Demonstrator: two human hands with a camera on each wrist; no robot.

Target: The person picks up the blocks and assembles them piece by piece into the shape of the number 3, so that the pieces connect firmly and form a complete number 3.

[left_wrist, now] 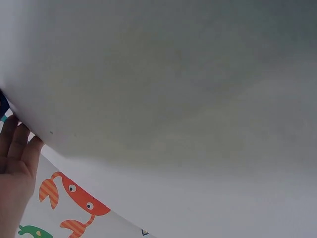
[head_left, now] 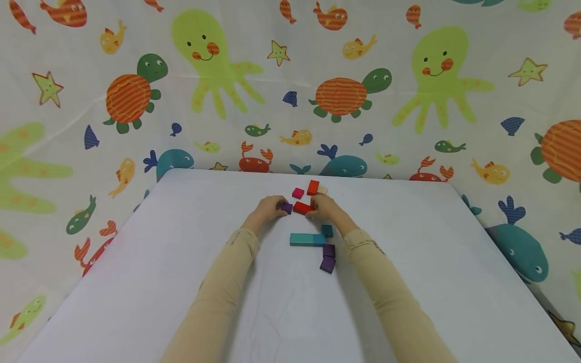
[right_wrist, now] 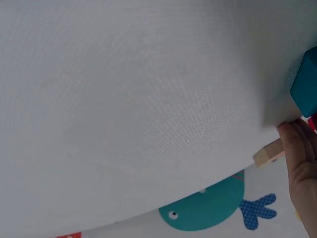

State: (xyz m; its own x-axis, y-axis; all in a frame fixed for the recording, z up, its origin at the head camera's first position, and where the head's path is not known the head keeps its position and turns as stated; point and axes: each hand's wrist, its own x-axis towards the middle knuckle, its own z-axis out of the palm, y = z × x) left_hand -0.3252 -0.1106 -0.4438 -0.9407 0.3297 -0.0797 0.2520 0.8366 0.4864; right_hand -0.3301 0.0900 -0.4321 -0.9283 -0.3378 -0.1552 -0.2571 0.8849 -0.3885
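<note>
My left hand [head_left: 269,210] pinches a small purple block [head_left: 286,207] between thumb and fingers. Facing it, my right hand [head_left: 328,209] grips the right end of a red block [head_left: 302,207] on the white table. The purple and red blocks are close together, end toward end. In the left wrist view, fingers [left_wrist: 19,141] show at the left edge, and the purple block's contact is hard to make out. A pale wooden block [right_wrist: 268,152] shows beside the right hand [right_wrist: 302,161] in the right wrist view.
Beyond the hands are a pink-red block [head_left: 298,193] and an orange-red block [head_left: 313,187]. Nearer lie a long turquoise block [head_left: 301,239], a blue block [head_left: 320,240], a dark teal block [head_left: 327,231] and two dark purple blocks [head_left: 328,264]. A sea-animal cloth [head_left: 290,50] hangs behind.
</note>
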